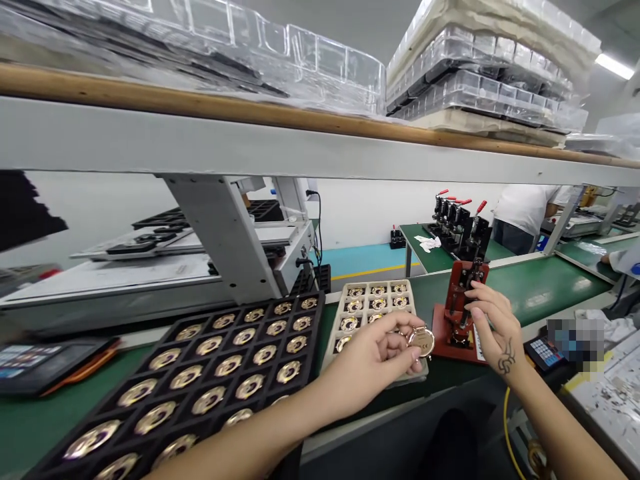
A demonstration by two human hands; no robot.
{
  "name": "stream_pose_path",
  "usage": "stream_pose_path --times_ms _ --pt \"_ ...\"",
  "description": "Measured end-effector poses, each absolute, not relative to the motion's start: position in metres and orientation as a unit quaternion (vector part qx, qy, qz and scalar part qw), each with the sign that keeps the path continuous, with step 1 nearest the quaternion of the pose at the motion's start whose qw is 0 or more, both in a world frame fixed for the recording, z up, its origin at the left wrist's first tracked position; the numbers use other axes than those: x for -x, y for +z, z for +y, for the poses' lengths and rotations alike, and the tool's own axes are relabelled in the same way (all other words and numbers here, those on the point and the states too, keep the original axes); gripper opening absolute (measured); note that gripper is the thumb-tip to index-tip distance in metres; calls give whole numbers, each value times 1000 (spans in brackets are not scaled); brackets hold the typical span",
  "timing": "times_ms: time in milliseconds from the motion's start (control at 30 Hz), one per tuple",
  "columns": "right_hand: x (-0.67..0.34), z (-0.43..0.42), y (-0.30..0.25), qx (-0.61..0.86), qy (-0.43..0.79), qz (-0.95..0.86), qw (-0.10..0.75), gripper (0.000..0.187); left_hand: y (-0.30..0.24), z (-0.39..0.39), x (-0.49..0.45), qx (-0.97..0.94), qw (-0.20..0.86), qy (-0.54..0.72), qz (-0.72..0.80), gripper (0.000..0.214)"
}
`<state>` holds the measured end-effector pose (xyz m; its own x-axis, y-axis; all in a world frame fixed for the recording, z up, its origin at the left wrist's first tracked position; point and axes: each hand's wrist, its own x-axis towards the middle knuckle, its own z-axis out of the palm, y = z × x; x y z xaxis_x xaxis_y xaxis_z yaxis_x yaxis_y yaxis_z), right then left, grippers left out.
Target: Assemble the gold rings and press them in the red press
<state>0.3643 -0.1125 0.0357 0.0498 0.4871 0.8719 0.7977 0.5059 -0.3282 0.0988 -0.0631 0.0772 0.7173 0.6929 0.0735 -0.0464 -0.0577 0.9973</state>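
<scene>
My left hand [385,357] pinches a round gold medal [421,341] and holds it just left of a small red hand press [457,313]. My right hand [493,323] is wrapped round the black lever of that press. A beige tray [334,333] with several gold medals lies behind my left hand. A black tray [316,303] filled with several gold medals lies to the left on the green belt.
A tablet [35,365] in an orange case lies at far left. A calculator [543,351] sits right of the press. More toggle presses [457,223] stand on a far table, where a person in a white shirt [525,207] works. A shelf overhead holds clear plastic trays [480,73].
</scene>
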Motion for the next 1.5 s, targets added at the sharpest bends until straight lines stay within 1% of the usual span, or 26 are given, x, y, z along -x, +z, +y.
stream_pose_path --times_ms 33,100,167,300,400,500,633,767,900,967,1033,1167,1300,1500 --pt "-362 -118 34 482 -144 -675 540 20 76 -65 -101 -651 662 289 233 40" --pt "-353 -133 33 500 -151 -659 542 26 73 -68 -108 -622 694 294 212 45" --pt "-339 -153 32 516 -128 -629 567 28 71 -71 -117 -612 708 295 193 49" --pt "-316 -184 32 539 46 -596 593 25 71 -80 -139 -611 722 277 170 48" --pt "-313 -197 33 546 110 -561 613 16 71 -90 -155 -604 734 270 150 47" --pt "-319 -207 34 540 177 -516 641 23 72 -99 -166 -609 742 253 122 45" --pt "-324 -220 35 500 277 -474 670 27 74 -105 -176 -628 739 222 103 44" --pt "-329 -231 36 514 286 -465 662 33 79 -104 -180 -658 718 198 111 43" --pt "-334 -239 40 560 298 -455 625 35 87 -101 -182 -727 655 159 129 29" --pt "-335 -243 42 565 306 -442 626 37 89 -102 -185 -750 632 148 132 27" --pt "-334 -246 43 566 292 -427 643 36 88 -106 -190 -739 642 157 130 29" --pt "-331 -253 43 550 257 -432 667 27 83 -118 -199 -674 703 192 119 38" --pt "-333 -261 46 553 227 -429 677 22 80 -125 -200 -657 723 181 113 43" --pt "-339 -269 58 576 254 -403 664 29 79 -128 -197 -690 698 152 119 46"
